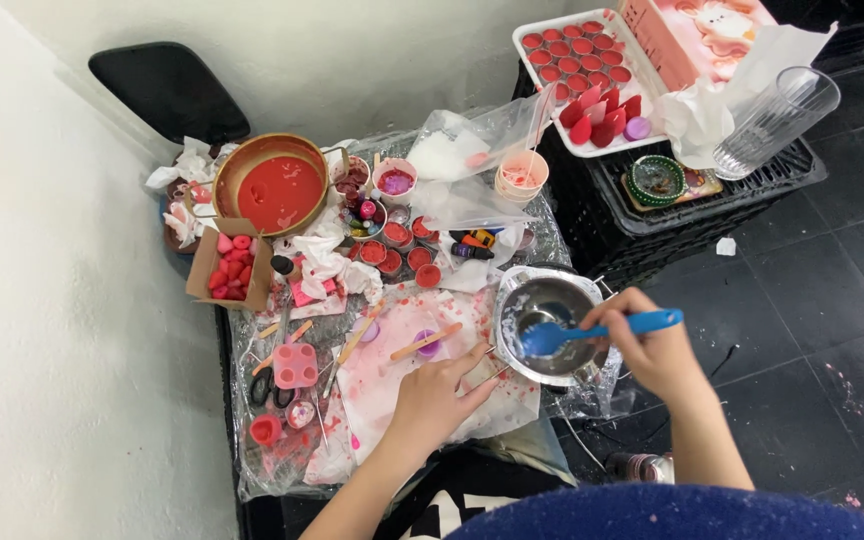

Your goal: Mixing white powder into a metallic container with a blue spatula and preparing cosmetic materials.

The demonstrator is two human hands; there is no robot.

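A white wall and a dark tiled floor are framing a small tabletop (282, 470) wrapped in crinkled plastic sheeting and smeared with pink and red stains. The right hand (652, 350) is closing its fingers around the handle of a blue spatula (592, 330), whose blade is resting inside the steel pouring pot (550, 325) at the tabletop's 3 o'clock edge. The left hand (437, 395) is lying palm down with fingers loosely spread, its fingertips reaching to the pot's handle side (whether it is actually gripping anything I cannot tell).

The pot is sitting right at the edge, partly over the floor, so a firm scrape with the spatula could tip it or flick residue onto the tiles. The left forearm is also passing close to a wooden stick (425, 342) lying across a small purple cup (429, 345), which a careless shift could knock over.

At 11 o'clock a round pan of red liquid (279, 190) is standing, with a cardboard box of pink pieces (227, 262) just beside it. Beyond 1 o'clock, a black crate (712, 205) is carrying a white tray of filled red cups (582, 75) and a clear ribbed glass (777, 120).
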